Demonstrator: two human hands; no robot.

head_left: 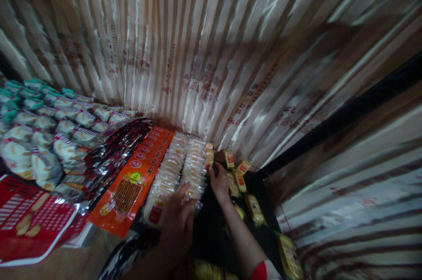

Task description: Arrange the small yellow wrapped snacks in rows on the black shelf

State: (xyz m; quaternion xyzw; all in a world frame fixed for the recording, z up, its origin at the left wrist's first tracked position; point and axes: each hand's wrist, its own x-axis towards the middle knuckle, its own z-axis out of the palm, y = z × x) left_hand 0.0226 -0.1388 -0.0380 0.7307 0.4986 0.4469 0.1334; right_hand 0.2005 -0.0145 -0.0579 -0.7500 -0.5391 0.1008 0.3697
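My left hand rests at the near end of a row of clear-wrapped, pale round snack packs, fingers stretched over the wrappers. Under and left of it runs a second row of similar wrapped packs. My right hand reaches farther, its fingers slightly apart beside a short line of small yellow packets. Whether its fingertips touch them I cannot tell. More loose yellow packets lie just right of that hand on a dark surface.
Left stand an orange pack of brown sticks, overlapping dark foil packs and many white bags. A red bag lies at the front left. Printed pleated sheeting rises behind; a dark pole slants along the right.
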